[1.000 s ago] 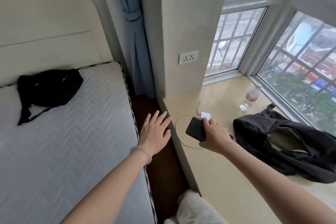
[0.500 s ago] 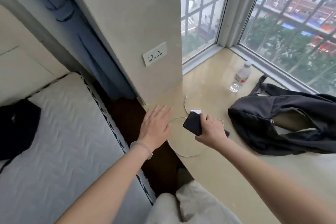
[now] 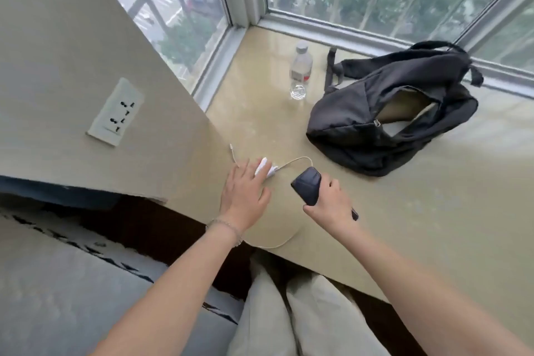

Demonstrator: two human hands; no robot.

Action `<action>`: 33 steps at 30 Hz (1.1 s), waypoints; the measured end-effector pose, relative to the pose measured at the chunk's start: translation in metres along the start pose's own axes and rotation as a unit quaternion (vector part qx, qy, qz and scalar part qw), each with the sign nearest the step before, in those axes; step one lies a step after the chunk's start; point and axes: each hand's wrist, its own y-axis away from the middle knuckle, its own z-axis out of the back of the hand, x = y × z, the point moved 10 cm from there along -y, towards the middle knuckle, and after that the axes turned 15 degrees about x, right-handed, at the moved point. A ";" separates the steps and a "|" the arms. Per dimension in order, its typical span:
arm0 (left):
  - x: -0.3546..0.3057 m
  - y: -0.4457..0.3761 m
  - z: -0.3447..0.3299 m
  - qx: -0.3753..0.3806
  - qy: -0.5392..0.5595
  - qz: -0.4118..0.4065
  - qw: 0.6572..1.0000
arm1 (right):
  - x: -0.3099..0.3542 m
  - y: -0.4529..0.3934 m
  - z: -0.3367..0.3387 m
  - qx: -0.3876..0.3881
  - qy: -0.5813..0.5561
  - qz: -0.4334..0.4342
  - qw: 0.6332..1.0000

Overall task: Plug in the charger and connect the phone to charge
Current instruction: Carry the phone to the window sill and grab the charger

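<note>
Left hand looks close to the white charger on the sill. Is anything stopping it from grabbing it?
Probably not. The left hand already has fingers on the white charger, nothing covers it, and the phone sits apart in the right hand.

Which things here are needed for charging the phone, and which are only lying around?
Needed: phone in right hand; white charger under left hand; cable; wall socket.
Lying about: black backpack; water bottle.
</note>
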 end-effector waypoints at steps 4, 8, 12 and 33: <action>-0.023 -0.029 -0.030 0.029 -0.029 -0.070 0.997 | -0.046 -0.007 -0.018 -0.023 -0.078 -0.098 0.992; -0.024 -0.057 -0.052 0.032 -0.011 -0.078 0.996 | -0.082 -0.016 -0.047 -0.032 -0.149 -0.173 0.973; -0.022 -0.077 -0.067 0.033 -0.014 -0.088 0.995 | -0.104 -0.025 -0.074 -0.032 -0.167 -0.226 0.959; -0.023 -0.099 -0.113 0.084 -0.016 -0.095 0.992 | -0.114 -0.054 -0.100 -0.075 -0.212 -0.271 0.936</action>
